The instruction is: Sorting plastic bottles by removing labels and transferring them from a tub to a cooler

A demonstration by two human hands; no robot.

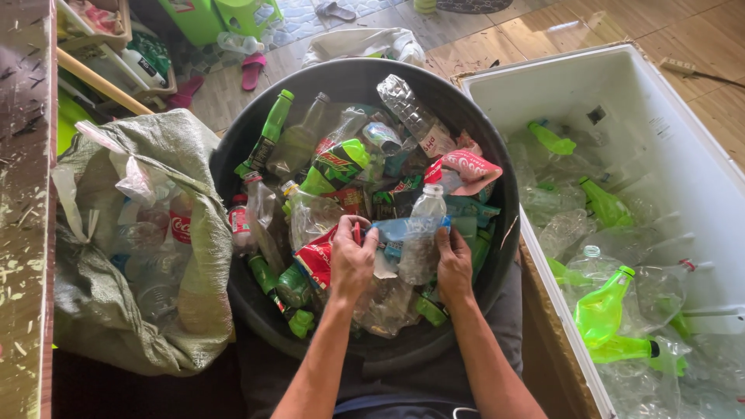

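Both hands work over the near part of a large black tub (481, 116) heaped with crushed plastic bottles. Left hand (351, 262): fingers closed, pinching the left end of a pale blue label strip (407, 228). Right hand (454, 264): fingers closed on the right end of the same strip, so the strip is stretched level between the two. The strip lies across a clear plastic bottle (423, 233), which stands roughly upright between the hands, its cap end pointing far (whether the strip is peeled off the bottle or wrapped on it cannot be told).

A crumpled red wrapper (314, 260) sits just left of the left hand. Left of the tub: a woven green sack (182, 151), open, with clear bottles inside. Right of the tub: a white box (683, 171) holding flattened clear and green bottles.
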